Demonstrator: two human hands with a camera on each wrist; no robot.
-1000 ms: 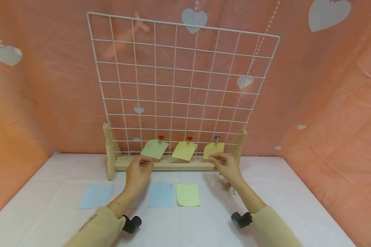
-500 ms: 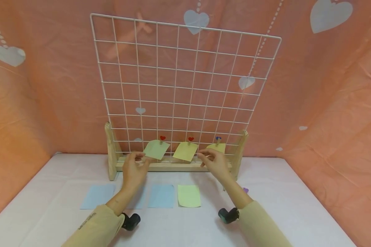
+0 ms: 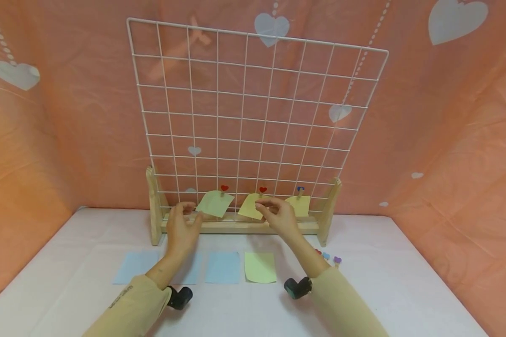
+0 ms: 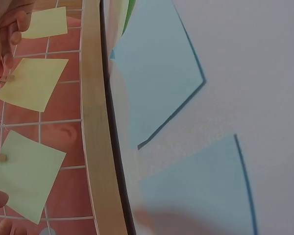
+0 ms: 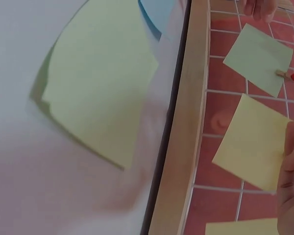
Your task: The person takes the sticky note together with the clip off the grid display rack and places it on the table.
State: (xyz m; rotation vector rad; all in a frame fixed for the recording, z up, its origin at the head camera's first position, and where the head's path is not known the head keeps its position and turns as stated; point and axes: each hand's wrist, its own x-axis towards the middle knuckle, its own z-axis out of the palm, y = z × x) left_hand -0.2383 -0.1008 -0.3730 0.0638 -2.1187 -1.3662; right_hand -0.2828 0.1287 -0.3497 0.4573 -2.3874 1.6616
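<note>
A white wire grid (image 3: pixel 245 66) leans in a wooden stand (image 3: pixel 227 228), with three sticky notes clipped along its lower part. My left hand (image 3: pixel 183 229) is beside the lower left of the pale green note (image 3: pixel 215 204), thumb and fingers apart, holding nothing. The right hand (image 3: pixel 281 217) is in front of the middle yellow note (image 3: pixel 248 206), its loosely bent fingertips overlapping the note just under its red heart peg (image 3: pixel 263 190). A blue-topped peg (image 3: pixel 301 189) holds the right yellow note (image 3: pixel 302 206), partly behind that hand. Another red heart peg (image 3: pixel 224 188) holds the green note.
On the white table lie blue sticky notes (image 3: pixel 222 267) in a row, one partly behind the left forearm, and a yellow-green note (image 3: pixel 260 267). Small heart pegs, including a purple one (image 3: pixel 337 260), lie at the right by the right forearm. Orange curtains surround the table.
My right hand has moved left from the right yellow note to the middle one. The left hand has drawn slightly left off the green note's edge, its fingers spreading.
</note>
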